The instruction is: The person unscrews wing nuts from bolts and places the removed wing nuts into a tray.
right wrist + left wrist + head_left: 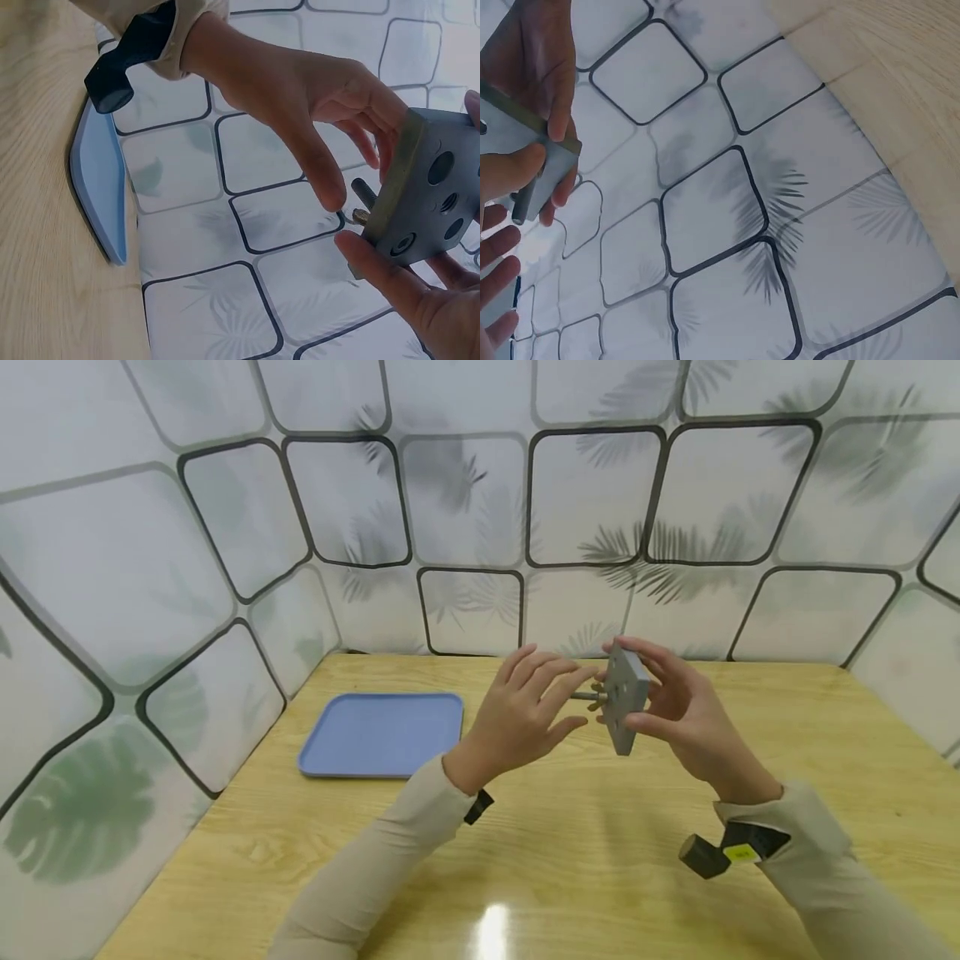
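My right hand (pixel 693 727) grips a grey metal plate (pixel 628 697) by its edges, holding it upright above the table. Several holes go through the plate, seen in the right wrist view on its block-like face (pixel 424 195). A metal rod (pixel 583 696), like a bolt, sticks out of the side facing left, with a brass-coloured wing nut (pixel 361 217) near its base. Beside the rod is my left hand (pixel 517 718), fingers extended and spread, thumb apart from them. Its index fingertip overlaps the rod in the head view. In the right wrist view, the left thumb stands off the rod.
A blue tray (pixel 386 735) lies at the left on the wooden table (pixel 562 852). Patterned white panels (pixel 465 502) rise behind the table and along its left side. Both wrists carry black camera mounts (pixel 705 856).
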The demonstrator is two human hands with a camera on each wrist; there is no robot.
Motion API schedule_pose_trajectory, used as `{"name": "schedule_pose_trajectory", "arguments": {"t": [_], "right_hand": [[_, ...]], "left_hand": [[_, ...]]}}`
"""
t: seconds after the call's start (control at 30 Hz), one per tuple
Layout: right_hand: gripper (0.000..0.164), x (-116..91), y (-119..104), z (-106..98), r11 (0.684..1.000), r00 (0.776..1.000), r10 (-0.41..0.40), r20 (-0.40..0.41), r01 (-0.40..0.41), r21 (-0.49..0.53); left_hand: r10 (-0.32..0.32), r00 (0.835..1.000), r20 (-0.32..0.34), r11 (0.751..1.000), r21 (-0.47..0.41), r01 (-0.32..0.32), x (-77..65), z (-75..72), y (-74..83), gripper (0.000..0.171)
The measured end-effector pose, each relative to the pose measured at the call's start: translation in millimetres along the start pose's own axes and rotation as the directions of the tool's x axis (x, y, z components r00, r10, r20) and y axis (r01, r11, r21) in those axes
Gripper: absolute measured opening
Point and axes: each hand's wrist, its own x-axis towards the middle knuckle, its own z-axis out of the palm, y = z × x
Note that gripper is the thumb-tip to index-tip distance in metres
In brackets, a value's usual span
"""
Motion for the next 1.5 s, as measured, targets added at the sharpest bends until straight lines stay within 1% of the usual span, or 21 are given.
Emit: {"name": "schedule_pose_trajectory", "arguments": {"t": [0.03,0.1,0.2,0.37,0.6,0.7,0.8,0.87,0.97,1.13,1.27,1.37,1.5], "right_hand": [[0.066,-1,0,2,1.0,1.0,0.003,0.007,-0.003,0.005],[0.066,-3,-1,5,1.0,1.0,0.004,0.025,-0.004,0.005],[0.066,-5,-2,10,1.0,0.999,0.02,0.045,-0.02,-0.004],[0.067,-6,-3,13,1.0,0.999,0.012,0.042,-0.011,-0.026],[0.068,-6,5,11,0.999,0.999,-0.004,0.04,0.006,-0.039],[0.069,-6,8,10,0.999,0.999,-0.009,0.047,0.01,-0.041],[0.07,-6,9,9,0.998,0.999,0.01,0.047,-0.007,-0.065],[0.07,-6,10,9,0.997,0.999,0.016,0.048,-0.012,-0.082],[0.069,-6,10,8,0.996,0.999,0.014,0.052,-0.009,-0.09],[0.066,-5,10,8,0.998,0.999,0.003,0.044,-0.001,-0.063],[0.066,-5,10,7,0.999,1.0,0.018,0.017,-0.017,-0.051],[0.066,-5,10,7,0.999,1.0,0.012,0.012,-0.012,-0.038],[0.068,-5,9,7,0.999,0.999,-0.002,0.038,0.003,-0.043]], "left_hand": [[0.039,0.998,-0.046,0.998,0.043,-0.037,-0.7,0.2,0.7,0.055],[0.089,0.991,-0.098,0.992,0.097,-0.079,-2.1,0.9,2.3,0.047],[0.115,0.986,-0.119,0.987,0.129,-0.1,-2.7,0.2,4.5,0.039],[0.124,0.987,-0.099,0.983,0.149,-0.108,-1.1,-3.2,4.6,0.032],[0.125,0.991,-0.04,0.972,0.203,-0.115,-0.8,-4.1,4.6,0.03],[0.138,0.989,-0.052,0.965,0.232,-0.122,-1.9,-0.6,4.2,0.025],[0.156,0.984,-0.09,0.959,0.253,-0.129,-2.7,2.6,3.6,0.022],[0.16,0.981,-0.11,0.958,0.257,-0.128,-3.4,4.2,3.1,0.021],[0.151,0.981,-0.119,0.962,0.245,-0.119,-4.1,5.4,3.0,0.021],[0.131,0.986,-0.107,0.97,0.22,-0.105,-3.5,6.4,3.9,0.023],[0.127,0.987,-0.097,0.97,0.22,-0.103,-3.1,5.9,4.5,0.026],[0.126,0.989,-0.079,0.968,0.226,-0.105,-3.4,5.6,4.9,0.028],[0.133,0.99,-0.052,0.965,0.233,-0.117,-4.5,6.0,4.4,0.029]]}}
